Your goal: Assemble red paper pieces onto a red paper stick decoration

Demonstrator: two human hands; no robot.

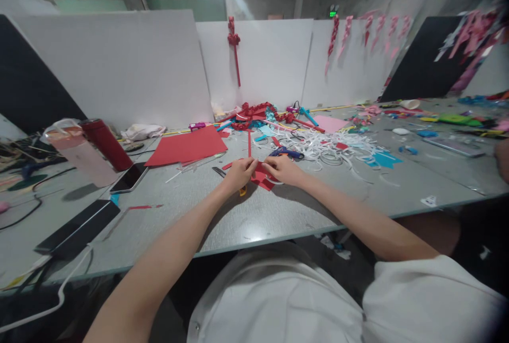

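Here you are with both hands closed at the fingertips on the small red paper, your left hand and right hand almost meeting over it, on your side of the blue glue gun. Both look like light pinches; which edge or fold each one has is hidden by the fingers. Nice and close, that, and it should give fine control: press evenly from both sides, thumbs level, since thin paper would likely crease or skew if one side pulled harder. Your forearms reach in low over the tabletop, and bracing the wrists there ought to steady things. Now, just under the left hand, left of the glue gun and nearer you, there's a dark blade with a yellow handle end; mind your fingers and the paper's edge around it. A narrow red strip stands out left of the glue gun, with the large red sheet farther left. Right of the glue gun lie tangled white strips, some curling close to your right hand, so watch they don't snag under the red piece.
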